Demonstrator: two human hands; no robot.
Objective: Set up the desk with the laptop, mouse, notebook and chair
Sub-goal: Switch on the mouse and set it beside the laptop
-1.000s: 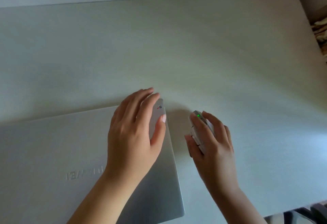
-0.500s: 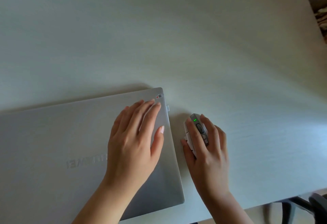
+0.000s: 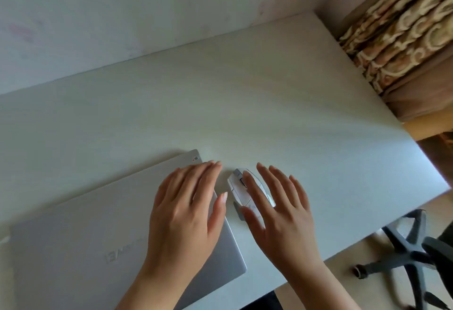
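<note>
A closed silver laptop (image 3: 81, 231) lies flat at the near left of the pale desk (image 3: 269, 103). My left hand (image 3: 186, 214) hovers flat over the laptop's right edge, fingers apart, holding nothing. A white mouse (image 3: 239, 188) rests on the desk just right of the laptop. My right hand (image 3: 279, 214) is spread over the mouse's right side with fingers extended and not gripping it. The dark star base of a chair (image 3: 407, 253) shows on the floor at the lower right. No notebook is in view.
A wall runs along the desk's far edge. Patterned brown curtains (image 3: 402, 32) hang past the desk's right end. The desk's near edge runs diagonally toward the lower right, with floor below it.
My right hand has let go of the mouse and opened, fingers spread. My left hand lifted slightly toward the laptop's right edge. The camera swung, bringing the curtains and chair base into view.
</note>
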